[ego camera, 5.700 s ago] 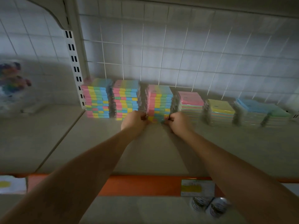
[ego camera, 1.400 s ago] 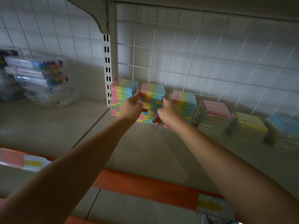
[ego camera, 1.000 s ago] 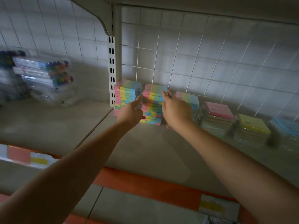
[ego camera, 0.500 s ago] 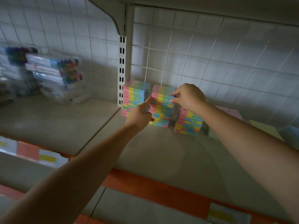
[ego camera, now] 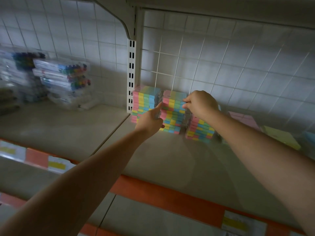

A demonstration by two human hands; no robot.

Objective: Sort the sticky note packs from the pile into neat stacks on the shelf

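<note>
Three stacks of multicolour sticky note packs stand at the back of the shelf (ego camera: 170,160): a left stack (ego camera: 145,101) by the upright, a middle stack (ego camera: 173,114) and a lower right stack (ego camera: 200,130). My left hand (ego camera: 150,119) presses against the middle stack's left side, thumb up between the left and middle stacks. My right hand (ego camera: 199,103) pinches the upper right corner of the middle stack with curled fingers. A pink stack (ego camera: 245,119) and a yellow stack (ego camera: 281,137) lie further right, partly hidden by my right arm.
A slotted white upright (ego camera: 131,72) and bracket divide the shelf. Clear packs of coloured markers (ego camera: 63,80) are piled on the left bay. An orange price rail (ego camera: 170,198) with labels runs along the front edge. Wire grid backs the shelf.
My right hand rose from the middle stack's right side to its top corner. The left hand stayed against the stack's left side. The view shifted left.
</note>
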